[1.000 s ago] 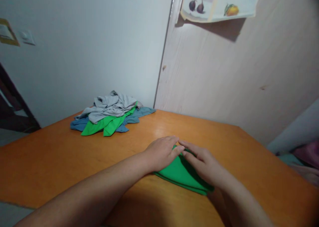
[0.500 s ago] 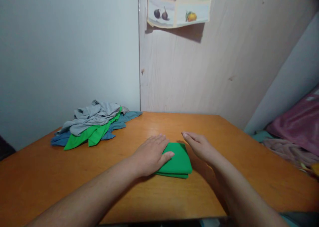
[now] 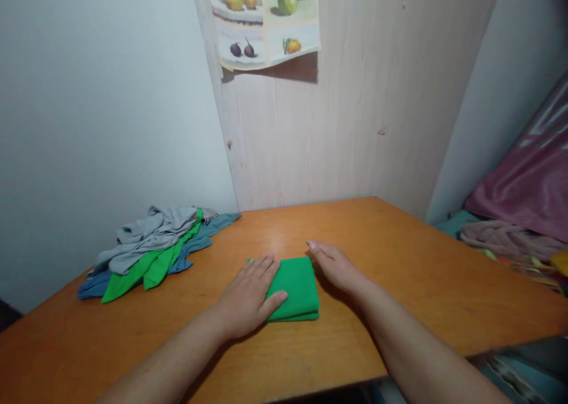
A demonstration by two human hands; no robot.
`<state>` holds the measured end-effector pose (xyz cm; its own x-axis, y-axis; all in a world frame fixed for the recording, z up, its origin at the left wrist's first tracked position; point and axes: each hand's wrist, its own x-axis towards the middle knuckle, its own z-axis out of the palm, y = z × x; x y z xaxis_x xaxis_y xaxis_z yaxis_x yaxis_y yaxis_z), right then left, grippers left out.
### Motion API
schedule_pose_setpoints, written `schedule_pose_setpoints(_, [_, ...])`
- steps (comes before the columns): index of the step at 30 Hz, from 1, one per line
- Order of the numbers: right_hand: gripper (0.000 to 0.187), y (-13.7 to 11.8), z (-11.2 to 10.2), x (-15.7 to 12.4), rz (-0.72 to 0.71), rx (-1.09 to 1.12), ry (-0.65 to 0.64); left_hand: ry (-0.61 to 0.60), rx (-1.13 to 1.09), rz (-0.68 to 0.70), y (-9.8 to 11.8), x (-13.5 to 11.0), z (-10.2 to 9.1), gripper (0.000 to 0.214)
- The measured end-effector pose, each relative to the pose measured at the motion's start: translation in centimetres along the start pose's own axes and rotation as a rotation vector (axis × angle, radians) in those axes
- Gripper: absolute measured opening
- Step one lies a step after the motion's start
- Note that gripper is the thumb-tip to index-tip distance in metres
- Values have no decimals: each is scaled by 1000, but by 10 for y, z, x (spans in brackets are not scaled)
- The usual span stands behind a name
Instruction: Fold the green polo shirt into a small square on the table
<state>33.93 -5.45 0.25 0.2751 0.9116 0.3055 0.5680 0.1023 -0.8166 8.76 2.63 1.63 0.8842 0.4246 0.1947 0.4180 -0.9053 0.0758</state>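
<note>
A green cloth [image 3: 296, 283], folded into a compact layered rectangle, lies flat on the wooden table in front of me. My left hand [image 3: 248, 300] rests palm down across its left part, fingers stretched out and thumb spread over the top. That hand hides the cloth's left side. Beside the right edge is my right hand [image 3: 335, 267], turned on its side with its fingers extended and nothing visible in it. Whether its fingertips touch the cloth's far right corner I cannot tell.
At the table's left back lies a loose heap with a grey cloth [image 3: 151, 232], a bright green cloth [image 3: 155, 266] and blue cloths [image 3: 95, 285]. A fruit picture [image 3: 266, 25] hangs on the back wall. Pink fabric [image 3: 528, 173] hangs beyond the table's right side.
My view has turned a little to the right and tilted. The right hand has come closer to the cloth's right edge, whose layers look more even. My left hand stays on top.
</note>
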Motion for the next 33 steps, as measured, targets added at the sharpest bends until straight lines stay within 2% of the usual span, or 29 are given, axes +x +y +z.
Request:
schedule_pose_setpoints(3, [53,0,3,-1,-98,-25,-11,-7,19,5,0,-1,-1,69])
schedule_pose_setpoints(6, [46,0,3,0,-91,-48,-151,-11,37,5,-2,-1,0,69])
schedule_pose_setpoints(8, [40,1,0,3,-42,-30,-166,-11,51,11,-3,-2,1,68])
schedule_pose_setpoints(13, [16,14,-11,9,119,-6,-14,9,64,31,-5,-2,0,66])
schedule_pose_setpoints(16, [10,24,-15,6,204,15,-49,-2,75,25,-6,-3,-1,66])
schedule_pose_setpoints(23, [7,22,-12,1,239,79,-184,10,91,31,-6,-3,-1,65])
schedule_pose_setpoints(28, [16,17,-10,1,264,75,-187,6,108,26,-5,-3,-2,65])
schedule_pose_setpoints(33, [14,12,-3,1,265,52,-165,4,111,32,-7,-4,-1,65])
